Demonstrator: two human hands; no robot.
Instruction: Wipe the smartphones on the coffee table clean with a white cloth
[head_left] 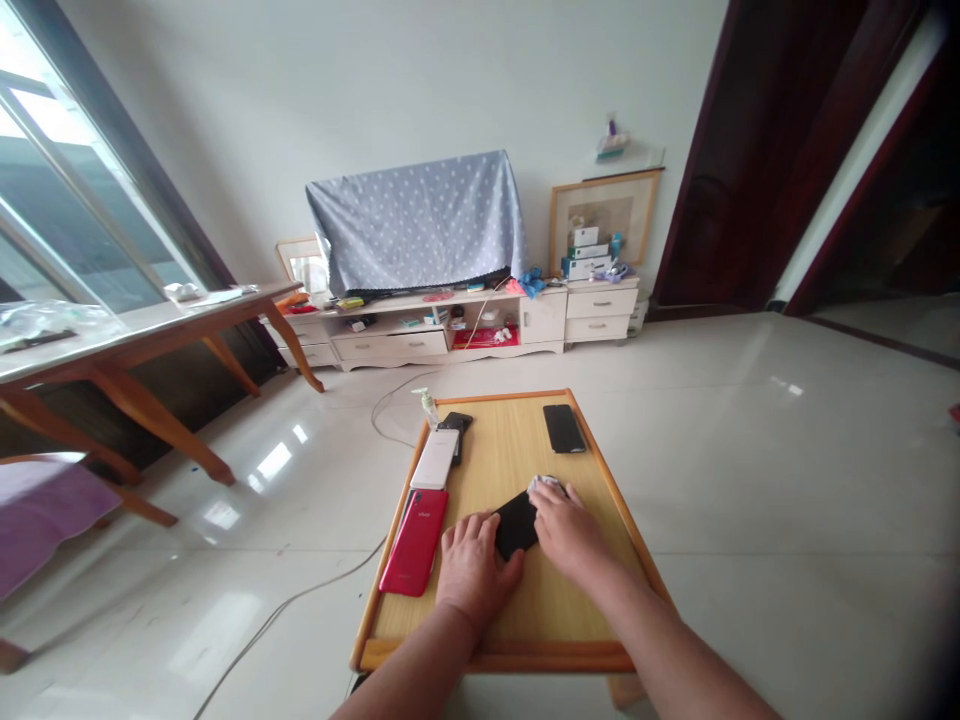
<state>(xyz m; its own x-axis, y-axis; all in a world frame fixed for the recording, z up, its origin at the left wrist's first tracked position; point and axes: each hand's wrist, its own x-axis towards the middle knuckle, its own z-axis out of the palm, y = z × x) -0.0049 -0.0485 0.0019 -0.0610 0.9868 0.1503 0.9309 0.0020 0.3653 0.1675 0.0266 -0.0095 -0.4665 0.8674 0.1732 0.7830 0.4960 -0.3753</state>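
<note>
A black smartphone [517, 525] lies at a slant on the small wooden table [504, 425]. My left hand [474, 570] grips its near left end, fingers on one edge and thumb on the other. Pressed to the phone's far right end is a crumpled white cloth [543, 483], mostly covered by my right hand [562, 525], whose fingers are closed on it. Left of my left hand rests a red phone [415, 545], back up. Beyond that are a white phone [435, 460] and a dark phone or case [460, 425]. Another black phone [563, 428] lies at the far right.
A pump bottle [427, 405] stands at the tabletop's far left corner. Along the wall runs a white low cabinet [390, 345] bearing a cloth-covered screen [420, 225]. A long table [150, 325] stands at left. A cable [300, 592] trails over the tiled floor.
</note>
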